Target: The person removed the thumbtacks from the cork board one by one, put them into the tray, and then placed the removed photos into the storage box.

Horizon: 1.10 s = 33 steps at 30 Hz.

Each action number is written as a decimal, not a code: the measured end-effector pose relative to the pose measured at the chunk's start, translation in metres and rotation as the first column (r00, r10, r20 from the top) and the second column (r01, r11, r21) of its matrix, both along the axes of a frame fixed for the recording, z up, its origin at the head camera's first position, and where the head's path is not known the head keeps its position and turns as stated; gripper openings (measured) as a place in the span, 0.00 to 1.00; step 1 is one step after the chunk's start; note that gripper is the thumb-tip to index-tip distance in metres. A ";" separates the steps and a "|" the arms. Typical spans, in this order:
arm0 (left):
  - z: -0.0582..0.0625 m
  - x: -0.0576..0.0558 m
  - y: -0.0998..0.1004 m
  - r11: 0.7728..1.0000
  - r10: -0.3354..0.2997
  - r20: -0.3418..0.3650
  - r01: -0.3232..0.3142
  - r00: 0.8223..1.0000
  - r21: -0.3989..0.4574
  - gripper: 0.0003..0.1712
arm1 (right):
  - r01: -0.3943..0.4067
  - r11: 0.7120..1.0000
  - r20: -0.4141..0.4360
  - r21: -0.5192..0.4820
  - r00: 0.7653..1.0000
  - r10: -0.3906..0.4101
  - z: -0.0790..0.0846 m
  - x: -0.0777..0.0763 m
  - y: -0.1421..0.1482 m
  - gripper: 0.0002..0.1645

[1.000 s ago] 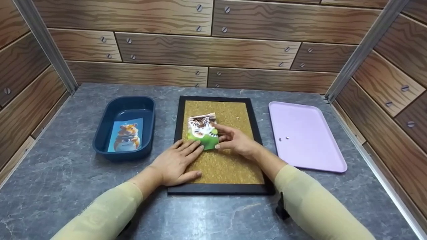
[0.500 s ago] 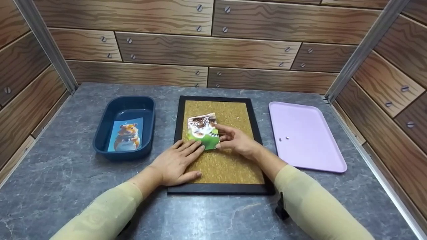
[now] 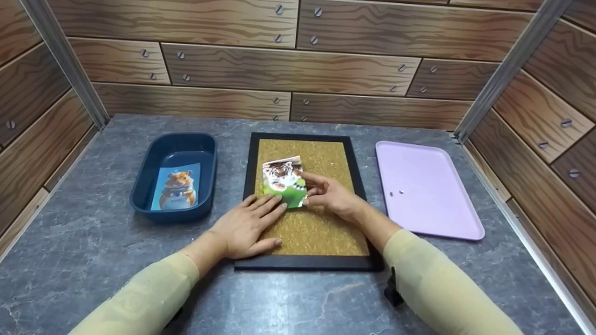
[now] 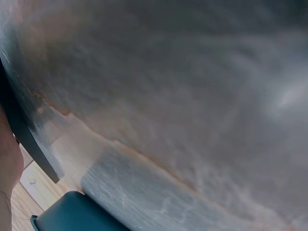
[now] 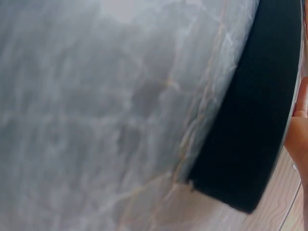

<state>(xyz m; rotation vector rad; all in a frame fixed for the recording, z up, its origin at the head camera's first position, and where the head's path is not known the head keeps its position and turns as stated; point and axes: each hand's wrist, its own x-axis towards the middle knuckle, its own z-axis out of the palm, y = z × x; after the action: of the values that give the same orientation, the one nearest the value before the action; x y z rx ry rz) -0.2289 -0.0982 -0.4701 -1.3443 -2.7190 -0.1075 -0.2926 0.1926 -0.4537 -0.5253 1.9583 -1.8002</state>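
In the head view a picture card of a tiger on green point(image 3: 283, 184) lies slightly tilted on a black-framed cork board point(image 3: 321, 237). My left hand point(image 3: 247, 227) rests flat across the board's left side, its fingertips at the card's lower left edge. From the other side my right hand point(image 3: 333, 197) holds the card's right edge between bent index finger and thumb. The left wrist view shows only a bit of the left hand point(image 4: 7, 163) at its edge. Part of the right hand point(image 5: 299, 139) shows at the right wrist view's edge; neither wrist view shows the card.
Left of the board stands a dark blue tub point(image 3: 139, 186) with a hamster picture card point(image 3: 178, 188) in it. A lilac tray point(image 3: 433, 195) lies to the right, bearing small shiny pieces point(image 3: 401, 191). Wood-patterned walls point(image 3: 298, 70) enclose the grey marbled table point(image 3: 298, 302).
The card's lower right corner has shifted slightly to the right, and more of it shows beside the right thumb. Both hands stay in nearly the same place.
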 end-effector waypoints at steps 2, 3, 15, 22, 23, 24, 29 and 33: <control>0.001 0.000 -0.001 1.000 0.003 0.002 -0.003 1.000 -0.003 0.50 | -0.004 1.000 -0.007 0.003 1.000 0.004 0.000 -0.001 -0.001 0.51; 0.001 0.000 -0.001 1.000 0.004 0.003 -0.004 1.000 -0.002 0.50 | -0.002 1.000 -0.007 0.006 1.000 0.002 0.000 -0.001 -0.001 0.51; 0.002 0.004 0.000 1.000 0.013 -0.041 -0.014 0.999 -0.007 0.50 | 0.038 0.999 -0.016 0.022 0.999 -0.037 -0.002 0.001 0.001 0.51; 0.007 0.007 -0.002 1.000 0.021 -0.120 -0.020 0.993 0.002 0.49 | 0.047 0.999 -0.001 0.008 0.999 -0.047 -0.002 0.000 -0.001 0.50; 0.008 0.007 -0.002 1.000 0.023 -0.129 -0.022 0.991 0.004 0.48 | 0.049 0.999 -0.001 0.008 0.999 -0.049 -0.002 0.000 -0.001 0.49; 0.009 0.008 -0.002 1.000 0.024 -0.139 -0.023 0.990 0.008 0.48 | 0.051 0.999 -0.001 0.006 0.999 -0.051 -0.002 0.000 -0.001 0.49; 0.015 0.008 -0.003 0.999 0.026 -0.168 -0.022 0.985 0.024 0.47 | 0.061 0.998 0.002 -0.009 0.998 -0.060 -0.002 0.001 -0.001 0.50; 0.024 0.008 -0.005 0.999 0.044 -0.188 -0.041 0.981 0.022 0.47 | 0.060 0.998 0.003 -0.017 0.998 -0.060 -0.002 0.001 -0.001 0.50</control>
<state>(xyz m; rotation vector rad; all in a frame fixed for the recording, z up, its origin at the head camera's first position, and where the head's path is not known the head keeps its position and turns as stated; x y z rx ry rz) -0.2213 -0.1028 -0.4465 -1.2232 -2.5799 -0.0011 -0.2915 0.1918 -0.4554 -0.4747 1.9783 -1.8545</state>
